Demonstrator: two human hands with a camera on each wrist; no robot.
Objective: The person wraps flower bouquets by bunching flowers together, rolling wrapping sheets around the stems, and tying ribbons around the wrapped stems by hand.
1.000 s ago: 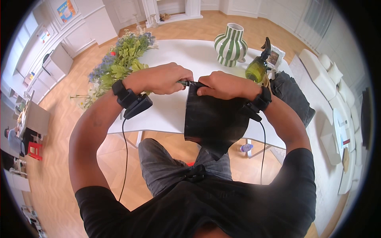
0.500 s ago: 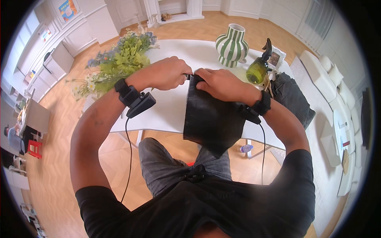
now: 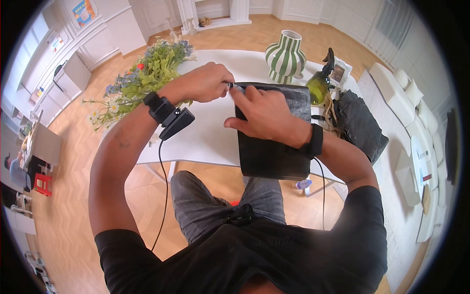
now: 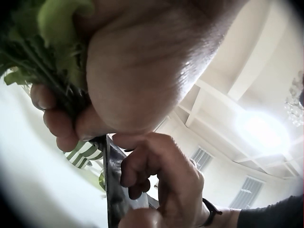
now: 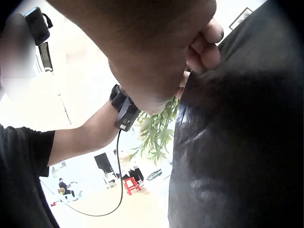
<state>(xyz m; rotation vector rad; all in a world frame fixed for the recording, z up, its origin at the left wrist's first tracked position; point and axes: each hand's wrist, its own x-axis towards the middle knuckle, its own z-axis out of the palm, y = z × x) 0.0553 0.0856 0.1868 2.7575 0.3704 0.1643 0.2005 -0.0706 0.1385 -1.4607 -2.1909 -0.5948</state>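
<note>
My left hand (image 3: 210, 83) grips the gathered stems (image 4: 71, 102) of a bouquet (image 3: 152, 73) with leafy greens, blue blooms, daisies and a red spot. The flower heads reach out to the left over the table. A shiny black sheet (image 3: 274, 161) hangs from the stem ends, its lower part past the table's near edge. On the sheet's upper left corner lies my right hand (image 3: 267, 115), thumb spread away and index finger reaching to the stems. From the right wrist, the fingertips (image 5: 209, 54) touch the sheet's edge.
A green-and-white striped vase (image 3: 286, 56) stands at the back of the white table (image 3: 205, 147). Right of it are a green spray bottle (image 3: 319, 88), a picture frame (image 3: 341, 71) and a crumpled black bundle (image 3: 360, 122). A small bottle (image 3: 303, 184) lies on the floor.
The black sheet has swung from a narrow, pointed drape to a wider, flatter panel. My right hand has loosened from its grip on the top edge and spread. The bouquet has turned in my left hand.
</note>
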